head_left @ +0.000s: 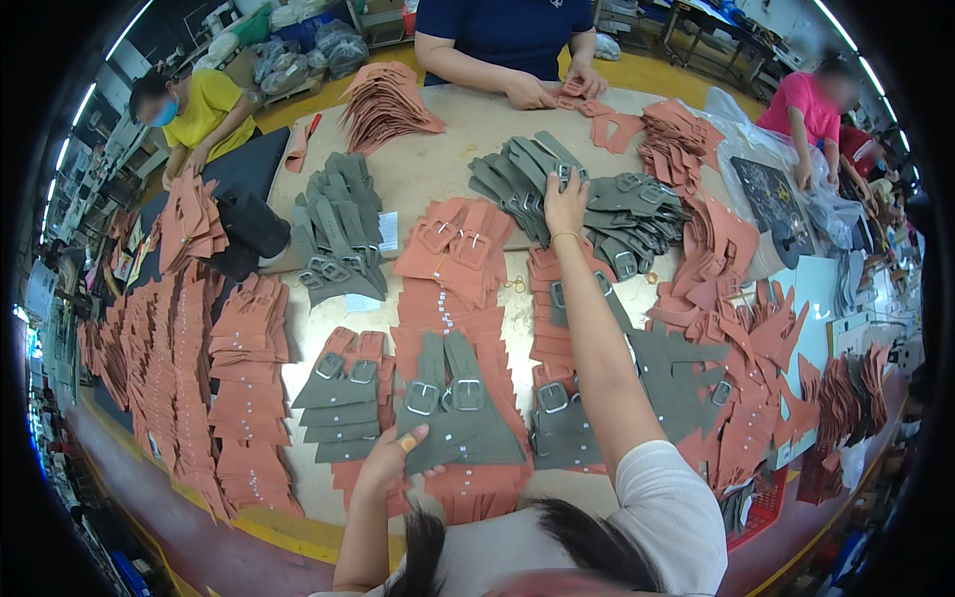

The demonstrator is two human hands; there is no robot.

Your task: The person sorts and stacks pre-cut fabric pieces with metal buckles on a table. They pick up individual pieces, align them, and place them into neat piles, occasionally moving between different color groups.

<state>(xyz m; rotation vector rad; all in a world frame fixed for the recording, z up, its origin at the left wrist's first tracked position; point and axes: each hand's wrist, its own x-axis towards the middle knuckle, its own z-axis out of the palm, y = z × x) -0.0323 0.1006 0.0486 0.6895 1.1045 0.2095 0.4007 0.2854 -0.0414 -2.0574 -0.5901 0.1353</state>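
Observation:
My left hand [390, 460] grips the lower left edge of a dark green buckled strap piece [460, 438]. Two straps with silver buckles stick up from that piece, which lies over a column of salmon pieces in front of me. My right arm is stretched far forward. At its end, my right hand [567, 207] has its fingers closed at a silver buckle on a green strap piece [537, 167], part of a heap at the far middle. Another green heap [637, 214] lies just right of that hand.
Salmon piles [249, 348] line the left; more salmon pieces [736, 338] spread along the right. A green stack [338, 219] stands back left, near a black cylinder [254, 224]. Across the table [428, 169], a co-worker's hands [557, 90] handle a salmon strap. Other people work left and right.

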